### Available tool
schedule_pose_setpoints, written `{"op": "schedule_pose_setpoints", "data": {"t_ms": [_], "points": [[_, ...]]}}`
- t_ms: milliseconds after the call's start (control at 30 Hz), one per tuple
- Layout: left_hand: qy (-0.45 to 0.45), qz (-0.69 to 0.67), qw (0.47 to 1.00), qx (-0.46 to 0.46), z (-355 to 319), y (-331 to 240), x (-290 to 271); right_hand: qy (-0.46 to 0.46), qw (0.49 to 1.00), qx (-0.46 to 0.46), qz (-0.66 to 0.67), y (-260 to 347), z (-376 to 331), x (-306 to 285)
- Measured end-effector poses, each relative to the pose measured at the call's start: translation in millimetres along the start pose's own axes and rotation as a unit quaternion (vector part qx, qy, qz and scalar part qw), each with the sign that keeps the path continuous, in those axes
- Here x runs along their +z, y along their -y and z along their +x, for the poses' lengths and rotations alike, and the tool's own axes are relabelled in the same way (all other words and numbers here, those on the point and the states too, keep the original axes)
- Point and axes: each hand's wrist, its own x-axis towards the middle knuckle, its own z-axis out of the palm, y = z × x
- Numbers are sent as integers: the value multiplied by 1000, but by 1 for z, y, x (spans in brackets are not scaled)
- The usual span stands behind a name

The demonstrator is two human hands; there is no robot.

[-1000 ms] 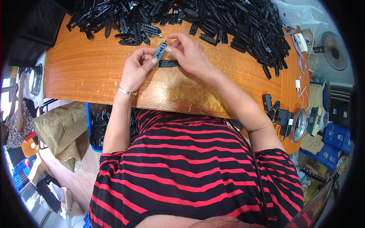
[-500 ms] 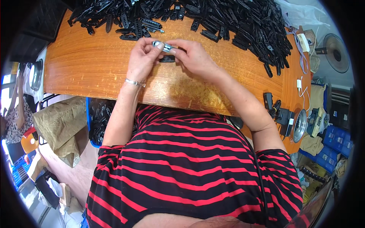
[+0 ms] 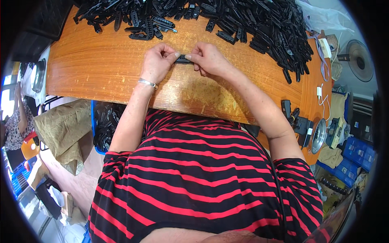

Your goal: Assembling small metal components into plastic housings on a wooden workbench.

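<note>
A short black slotted plastic part [image 3: 183, 59] is held level just above the wooden table [image 3: 101, 77]. My left hand [image 3: 159, 64] pinches its left end between thumb and fingers, and a metal bracelet circles that wrist. At the other end, my right hand [image 3: 211, 60] closes on it, thumb on top and fingers curled under. Both fingertips hide the part's ends. Beyond my hands lies a large heap of similar black plastic parts [image 3: 259, 30], with a few loose ones along its near edge.
A blue bin [image 3: 94, 127] of dark parts sits below the table's left edge, beside brown wrapping paper [image 3: 63, 127]. To the right are a black adapter [image 3: 302, 124], a metal bowl [image 3: 319, 135] and a fan [image 3: 360, 60]. Another person [image 3: 19, 121] is at far left.
The silvery metal piece that my fingers held is no longer visible. Both hands have come down onto the black part that lay beneath it, and now grip its two ends.
</note>
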Motion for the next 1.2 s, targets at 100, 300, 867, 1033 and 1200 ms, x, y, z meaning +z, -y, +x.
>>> {"op": "schedule_pose_setpoints", "data": {"t_ms": [100,300,867,1033,1200], "points": [[3,1,1000,-18,0,3,3,6,1000,16,-8,0,-1,-2],[10,60,998,-14,2,1,4,29,998,50,-3,11,-2,-7],[-7,203,977,59,9,-1,10,-22,990,-14,-139,-9,11,-5],[-33,153,983,99,-2,18,5,-104,971,-145,-160,-22,1,4],[63,14,998,27,-35,5,-1,-112,965,-176,-157,-25,-25,10]]}}
